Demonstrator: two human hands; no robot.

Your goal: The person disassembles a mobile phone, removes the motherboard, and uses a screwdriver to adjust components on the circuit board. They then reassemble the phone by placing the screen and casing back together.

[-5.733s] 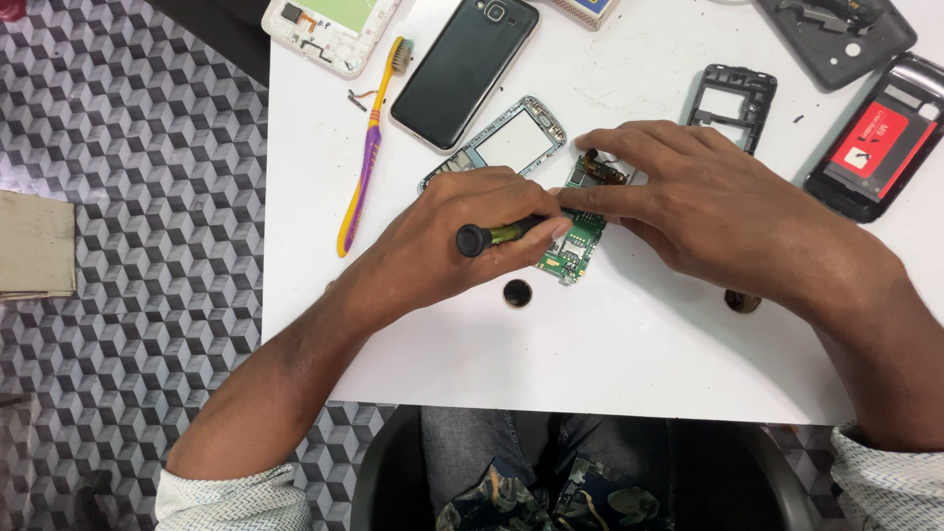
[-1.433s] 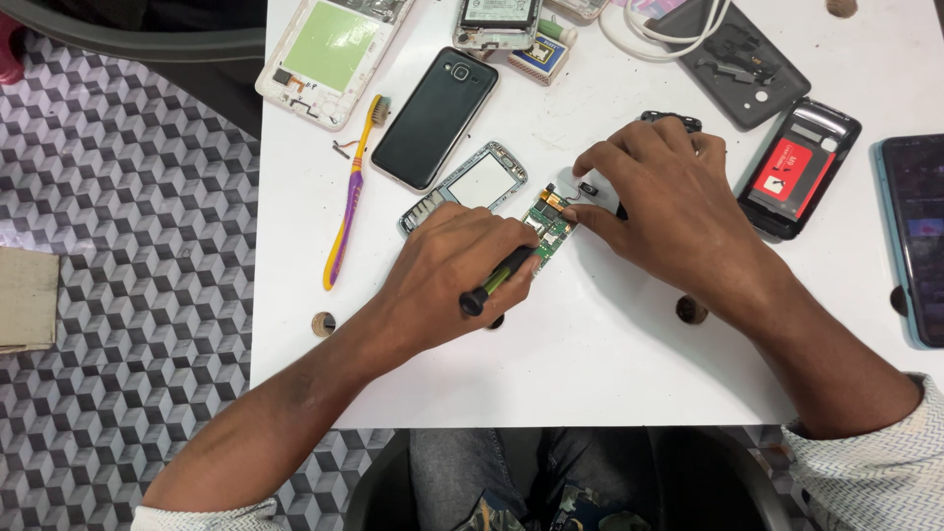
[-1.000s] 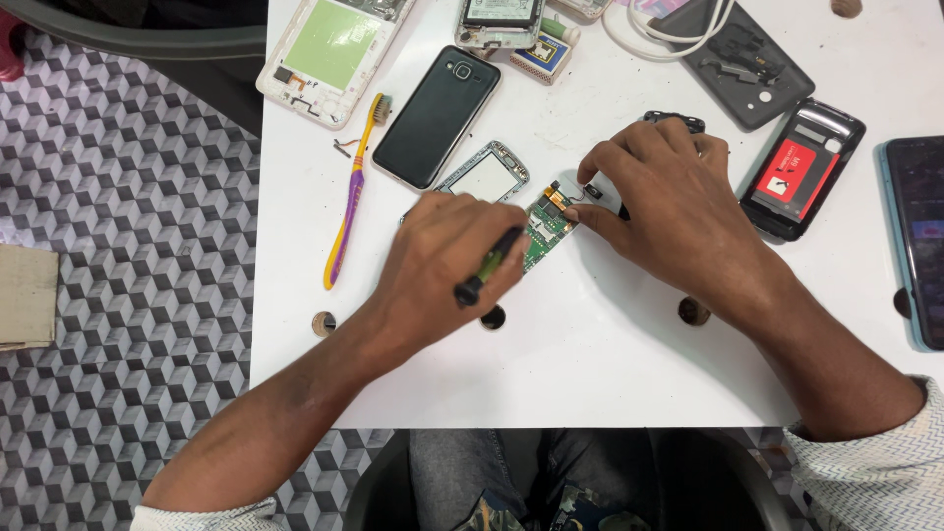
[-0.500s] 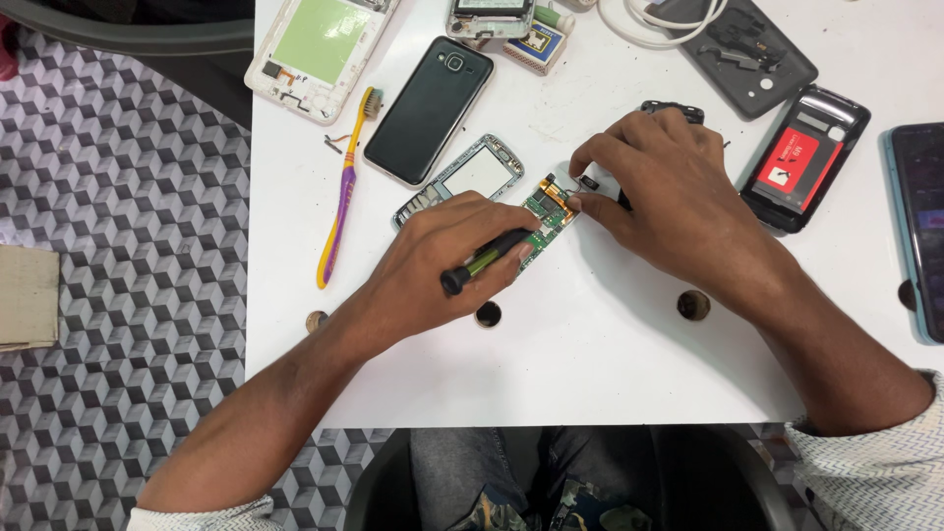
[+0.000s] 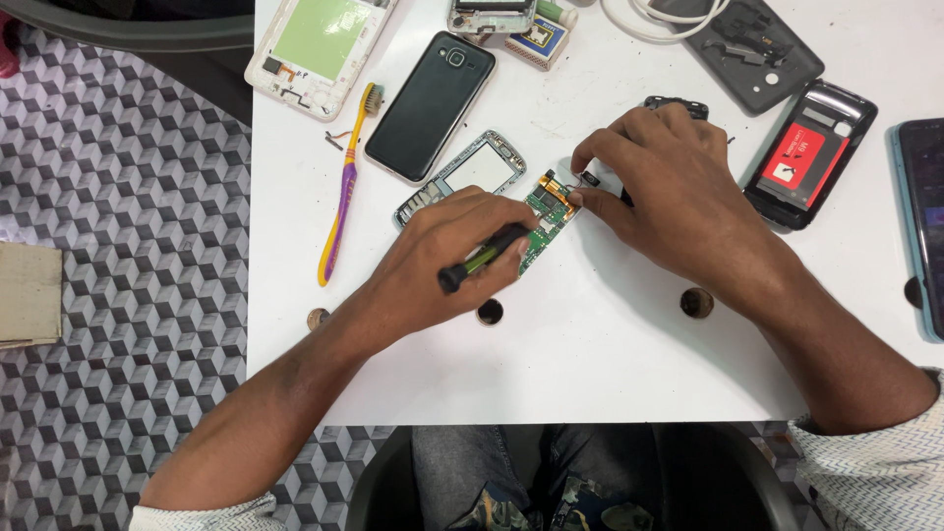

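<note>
Head view, looking down on a white surface [image 5: 610,354].

Left hand [image 5: 442,261]: closed around a small screwdriver [image 5: 482,261] with a black and green handle, its tip resting on a green circuit board [image 5: 544,218].

Right hand [image 5: 678,202]: fingers curled, fingertips [image 5: 580,197] pinching the upper end of the circuit board and holding it flat against the surface.

Circuit board: lay near the middle of the surface, between the two hands, just beside a silver phone frame [image 5: 462,177] with an open screen window.

Step in hand, as judged: the board was being worked with the driver, probably at a screw or a small part near its lower end; the tip itself was hidden under the left hand. The next move would call for a steady hold from the right hand and light, straight pressure on the driver so the tip does not skid across the board.

Other items: a black smartphone [image 5: 430,93] lying back up; a white phone chassis with a green panel [image 5: 320,49]; a yellow and purple toothbrush [image 5: 344,187]; a phone shell with a red battery [image 5: 811,157]; a dark grey back cover [image 5: 757,49]; a white cable [image 5: 639,20]; a dark blue-edged phone [image 5: 922,221] at the right edge; three dark round holes [image 5: 696,303] in the surface.
</note>
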